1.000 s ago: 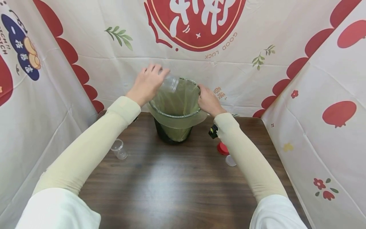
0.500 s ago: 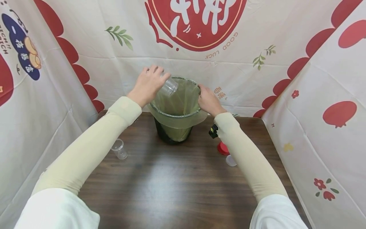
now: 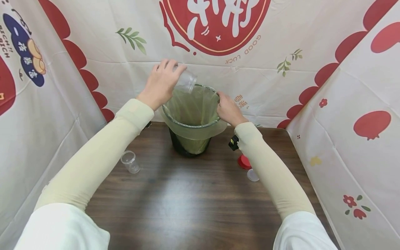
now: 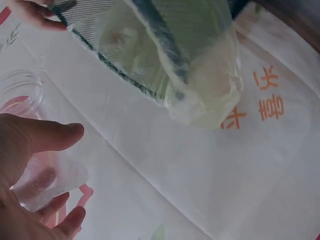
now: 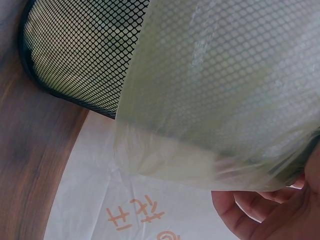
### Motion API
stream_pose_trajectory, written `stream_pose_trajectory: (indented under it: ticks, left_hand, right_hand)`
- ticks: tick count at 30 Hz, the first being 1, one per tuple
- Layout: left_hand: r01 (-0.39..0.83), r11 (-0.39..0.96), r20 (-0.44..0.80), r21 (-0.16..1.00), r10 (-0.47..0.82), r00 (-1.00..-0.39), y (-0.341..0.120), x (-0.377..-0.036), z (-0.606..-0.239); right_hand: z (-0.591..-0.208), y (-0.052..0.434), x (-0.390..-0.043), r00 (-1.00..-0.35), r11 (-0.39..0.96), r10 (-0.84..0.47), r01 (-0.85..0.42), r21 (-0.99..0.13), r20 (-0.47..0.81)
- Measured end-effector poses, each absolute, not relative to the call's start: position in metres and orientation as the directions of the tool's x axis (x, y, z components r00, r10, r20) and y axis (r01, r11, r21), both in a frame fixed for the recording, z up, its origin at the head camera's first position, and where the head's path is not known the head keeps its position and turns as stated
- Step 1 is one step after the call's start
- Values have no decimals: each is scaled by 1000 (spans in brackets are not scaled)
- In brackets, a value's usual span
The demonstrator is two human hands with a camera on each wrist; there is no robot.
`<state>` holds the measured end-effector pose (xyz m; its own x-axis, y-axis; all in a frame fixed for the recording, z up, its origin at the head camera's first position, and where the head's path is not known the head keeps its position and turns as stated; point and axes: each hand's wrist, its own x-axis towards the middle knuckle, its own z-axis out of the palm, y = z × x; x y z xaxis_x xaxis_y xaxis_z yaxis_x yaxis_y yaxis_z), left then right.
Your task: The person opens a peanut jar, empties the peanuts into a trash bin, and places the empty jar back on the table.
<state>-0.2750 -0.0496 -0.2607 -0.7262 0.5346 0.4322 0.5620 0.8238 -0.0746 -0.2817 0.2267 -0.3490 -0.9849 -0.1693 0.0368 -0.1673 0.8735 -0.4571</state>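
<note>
My left hand (image 3: 161, 83) grips a clear plastic jar (image 3: 186, 81), tilted with its mouth toward the opening of a mesh trash bin (image 3: 189, 147). In the left wrist view the thumb and fingers wrap round the jar (image 4: 55, 175), and its walls look see-through. A pale yellow-green trash bag (image 3: 195, 132) lines the bin and is folded out over its rim. On the bin's right side my right hand (image 3: 229, 109) grips the rim through the bag. The right wrist view shows its fingers (image 5: 245, 207) curled under the bag's folded edge.
Left of the bin a clear plastic jar (image 3: 131, 163) lies on the brown wooden table (image 3: 178, 201). A red lid (image 3: 244, 162) and a whitish translucent disc (image 3: 252, 175) lie near the right forearm. A printed white cloth (image 3: 103, 45) hangs behind and at both sides.
My left hand dipped slightly with the jar, then rose, so the jar now sits higher near the rim's back left. The right hand keeps its hold on the rim.
</note>
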Motion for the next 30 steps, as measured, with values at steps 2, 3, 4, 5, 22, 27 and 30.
stream_pose_trajectory:
  ticks: [2, 3, 4, 5, 22, 27, 30]
  left_hand:
    - [553, 832, 432, -54, 519, -738, -50, -275, -261]
    - [551, 833, 435, -48, 514, -739, -50, -274, -262]
    - [549, 834, 437, -50, 512, -739, -51, -274, -264]
    - [548, 834, 440, -58, 515, -736, -52, -274, -265]
    - [527, 808, 358, -262, 589, -725, -59, -271, -279]
    - [524, 809, 353, -266, 587, -728, -62, -271, -276]
    - [523, 811, 352, -263, 585, -731, -64, -271, -275]
  right_hand:
    - [-349, 227, -282, -984, 873, -171, -170, -457, 38]
    - [-349, 227, -282, -984, 872, -173, -172, -458, 39]
    - [-349, 227, -282, -984, 871, -175, -174, -459, 41]
    - [-349, 227, -282, -983, 870, -177, -176, -460, 42]
    - [-348, 228, -285, -977, 880, -213, -204, -428, 29]
    - [-340, 231, -285, -968, 876, -252, -232, -423, 11]
    - [-334, 233, -285, -966, 872, -258, -228, -434, -12]
